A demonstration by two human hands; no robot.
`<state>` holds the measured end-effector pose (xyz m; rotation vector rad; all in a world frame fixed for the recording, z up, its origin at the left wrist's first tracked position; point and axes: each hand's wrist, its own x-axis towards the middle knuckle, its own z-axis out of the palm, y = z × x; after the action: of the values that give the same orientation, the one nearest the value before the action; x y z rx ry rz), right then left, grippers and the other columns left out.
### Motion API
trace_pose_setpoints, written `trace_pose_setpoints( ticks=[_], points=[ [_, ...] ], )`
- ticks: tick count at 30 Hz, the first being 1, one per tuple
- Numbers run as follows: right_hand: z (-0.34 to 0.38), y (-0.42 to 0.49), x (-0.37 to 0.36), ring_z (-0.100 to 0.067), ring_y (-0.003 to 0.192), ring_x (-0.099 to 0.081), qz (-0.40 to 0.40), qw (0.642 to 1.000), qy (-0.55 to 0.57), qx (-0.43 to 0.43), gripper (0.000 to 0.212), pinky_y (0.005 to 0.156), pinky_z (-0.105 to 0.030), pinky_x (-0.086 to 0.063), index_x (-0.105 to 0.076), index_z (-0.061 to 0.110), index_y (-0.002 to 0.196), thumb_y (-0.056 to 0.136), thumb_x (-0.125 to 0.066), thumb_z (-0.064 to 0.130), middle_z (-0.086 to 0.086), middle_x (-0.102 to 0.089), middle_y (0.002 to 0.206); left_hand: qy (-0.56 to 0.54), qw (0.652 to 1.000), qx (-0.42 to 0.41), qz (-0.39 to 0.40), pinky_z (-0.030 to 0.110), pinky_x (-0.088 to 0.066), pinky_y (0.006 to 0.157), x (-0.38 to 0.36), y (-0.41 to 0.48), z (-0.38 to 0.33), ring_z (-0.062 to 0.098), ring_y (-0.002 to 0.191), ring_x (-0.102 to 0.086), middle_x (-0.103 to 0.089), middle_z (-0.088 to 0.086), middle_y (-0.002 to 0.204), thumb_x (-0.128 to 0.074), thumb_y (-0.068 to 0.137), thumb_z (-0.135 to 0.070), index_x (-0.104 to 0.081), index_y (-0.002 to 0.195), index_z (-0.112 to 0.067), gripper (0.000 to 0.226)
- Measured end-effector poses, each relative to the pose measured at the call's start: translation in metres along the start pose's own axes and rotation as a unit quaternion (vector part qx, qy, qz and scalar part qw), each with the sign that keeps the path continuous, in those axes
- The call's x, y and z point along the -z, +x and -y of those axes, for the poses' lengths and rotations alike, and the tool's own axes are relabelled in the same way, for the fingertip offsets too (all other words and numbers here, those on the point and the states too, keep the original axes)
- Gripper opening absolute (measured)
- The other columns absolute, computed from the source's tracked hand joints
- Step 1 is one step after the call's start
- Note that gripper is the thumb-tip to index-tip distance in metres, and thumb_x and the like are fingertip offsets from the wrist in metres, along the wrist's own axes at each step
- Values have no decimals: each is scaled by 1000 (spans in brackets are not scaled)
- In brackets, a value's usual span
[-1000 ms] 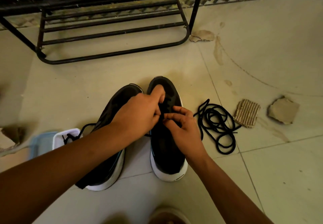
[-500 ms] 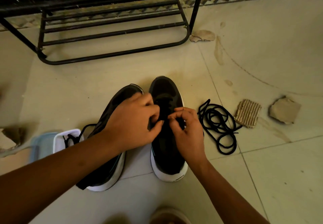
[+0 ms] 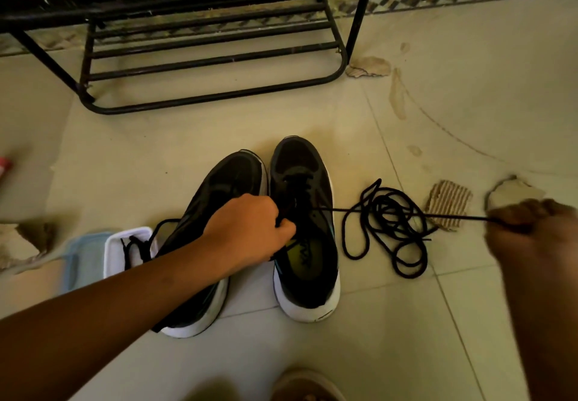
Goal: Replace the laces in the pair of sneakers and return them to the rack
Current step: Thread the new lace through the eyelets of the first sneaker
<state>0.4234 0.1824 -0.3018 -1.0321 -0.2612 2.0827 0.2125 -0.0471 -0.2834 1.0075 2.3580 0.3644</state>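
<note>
R hand (image 3: 522,228), pinch on lace (image 3: 337,210), now well right of sneaker (image 3: 305,244), lace taut; L hand (image 3: 250,232) grip on sneaker.

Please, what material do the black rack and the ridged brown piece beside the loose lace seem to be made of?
The rack looks like metal tube painted black: thin round bars with bent corners and a dull sheen. The ridged piece is probably corrugated cardboard with its top layer torn off: parallel ribs, matt tan, ragged edges.
</note>
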Motion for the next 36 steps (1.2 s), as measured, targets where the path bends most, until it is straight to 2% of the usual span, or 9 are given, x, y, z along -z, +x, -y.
trace_pose_setpoints(
  ticks=[1, 2, 5, 8, 13, 16, 24, 32, 36],
  points=[
    [20, 5, 10, -37, 70, -37, -24, 996, -73, 49, 28, 64, -25, -17, -41, -7, 83, 92, -36, 20, -29, -40, 66, 0, 1000, -1, 0, 49, -53, 63, -1, 1, -2, 34, 59, -62, -66, 20, 66, -49, 88, -32, -44, 55, -12, 38],
    [33, 10, 11, -32, 65, -43, -62, 994, -70, 50, 18, 69, -4, -45, -46, -6, 78, 86, -39, 9, -27, -45, 67, 0, 1000, -2, 1, 48, -53, 63, -2, 1, -4, 34, 59, -62, -66, 20, 67, -49, 88, -32, -44, 55, -12, 38],
    [23, 5, -3, -8, 35, -25, -74, 983, -149, 83, 18, 35, -15, -18, -35, 20, 63, 55, -49, 13, 7, -33, 42, 6, 1000, 2, 12, 47, -54, 66, -3, 2, -9, 34, 64, -64, -67, 18, 68, -49, 88, -33, -47, 56, -11, 39],
    [-8, -8, -18, -2, 32, -23, 13, 928, -373, -11, 13, 30, -14, -18, -46, 16, 72, 81, -52, 9, 7, -36, 45, 12, 1000, 6, 24, 42, -56, 65, -1, 2, -9, 33, 61, -62, -67, 16, 65, -48, 88, -36, -49, 57, -12, 40],
    [-53, -30, -30, -10, 78, -61, 226, 546, -806, 20, 13, 72, -25, -49, -70, 12, 95, 88, -62, 20, 3, -68, 88, 50, 998, -36, -24, 33, -49, 60, 1, -5, -10, 13, 57, -56, -58, -1, 60, -55, 85, -47, -50, 69, -19, 33],
    [-84, -36, -41, -4, 95, -55, 224, 581, -761, 182, 28, 78, -16, -42, -63, 21, 117, 89, -62, 24, 9, -61, 104, 4, 999, -35, -33, 34, -52, 64, 4, -3, -8, 10, 61, -59, -63, -4, 66, -60, 82, -47, -48, 80, -23, 27],
    [-110, -50, -53, -4, 74, -55, 283, 536, -776, 175, 4, 63, -16, -44, -61, 22, 86, 89, -61, 25, 6, -57, 87, -65, 994, -82, -44, 30, -44, 48, 3, -5, -15, 12, 49, -51, -49, -1, 60, -52, 86, -9, -42, 118, -30, 39],
    [-107, -67, -53, 4, 60, -54, 298, 580, -753, 90, 9, 56, -15, -44, -63, 26, 79, 88, -63, 26, 7, -62, 75, -97, 991, -72, -50, 15, -33, 42, 1, -10, -11, 7, 45, -45, -51, -15, 50, -48, 82, 4, -61, 90, -27, 35],
    [-113, -80, -58, -8, 64, -56, 293, 500, -808, 107, 20, 55, -22, -43, -62, 22, 80, 91, -56, 37, 4, -60, 72, -124, 990, -50, -44, 10, -32, 43, -1, -9, -16, -1, 46, -47, -51, -15, 50, -48, 80, 5, -60, 75, -20, 29]
  ],
)
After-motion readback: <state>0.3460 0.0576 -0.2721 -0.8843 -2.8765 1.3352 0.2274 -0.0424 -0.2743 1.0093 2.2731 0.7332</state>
